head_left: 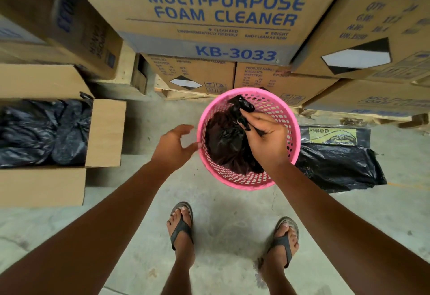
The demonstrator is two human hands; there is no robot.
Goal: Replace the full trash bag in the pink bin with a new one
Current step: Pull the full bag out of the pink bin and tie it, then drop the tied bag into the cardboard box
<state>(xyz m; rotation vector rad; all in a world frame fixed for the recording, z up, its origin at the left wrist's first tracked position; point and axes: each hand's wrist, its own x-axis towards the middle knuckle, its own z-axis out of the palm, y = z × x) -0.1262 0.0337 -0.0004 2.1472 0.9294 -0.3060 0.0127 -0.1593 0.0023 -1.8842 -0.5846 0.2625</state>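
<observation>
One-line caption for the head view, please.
Right hand grips the tied black bag inside the pink bin; left hand steadies the rim.

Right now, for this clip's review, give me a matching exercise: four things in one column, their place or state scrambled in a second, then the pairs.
Things:
1. right hand
2. left hand
3. pack of new bags
4. open cardboard box

Places or states:
A. flat on the floor, right of the pink bin
B. open, at the bin's left rim
C. holds tied black bags, left of the bin
D. grip shut on the black trash bag inside the bin

Pairs: 1-D, 2-B, 3-A, 4-C
</observation>
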